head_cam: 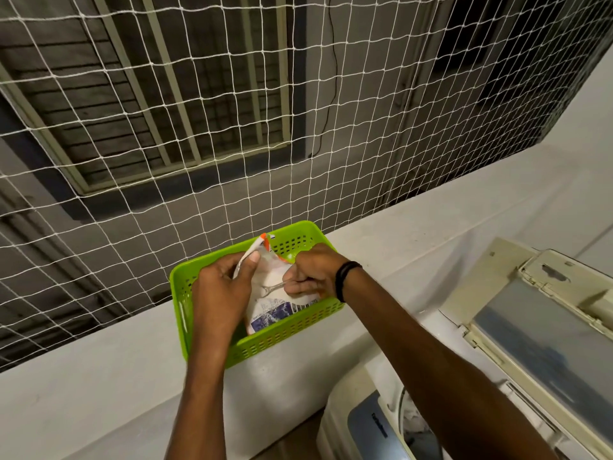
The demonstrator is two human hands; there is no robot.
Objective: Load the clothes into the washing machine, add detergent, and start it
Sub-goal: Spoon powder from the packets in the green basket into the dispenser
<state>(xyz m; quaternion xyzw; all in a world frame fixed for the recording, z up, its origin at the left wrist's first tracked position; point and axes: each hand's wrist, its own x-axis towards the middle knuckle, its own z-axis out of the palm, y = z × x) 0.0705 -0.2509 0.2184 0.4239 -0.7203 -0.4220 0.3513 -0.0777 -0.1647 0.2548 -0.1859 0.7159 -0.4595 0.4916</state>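
Observation:
A white detergent pouch point(270, 308) with blue print and an orange top corner stands inside a green plastic basket point(282, 336) on a ledge. My left hand point(222, 287) grips the pouch's upper left edge, thumb on top. My right hand point(311, 273) holds a small metal spoon point(270, 288) whose handle points into the pouch's open mouth. The top-loading washing machine point(365, 423) is at the lower right with its lid point(537, 330) raised. A bit of cloth shows inside its tub point(413, 423).
The grey concrete ledge point(99, 376) runs from lower left to upper right. A white rope safety net point(232, 127) hangs just behind the basket, with a building wall and barred window beyond it.

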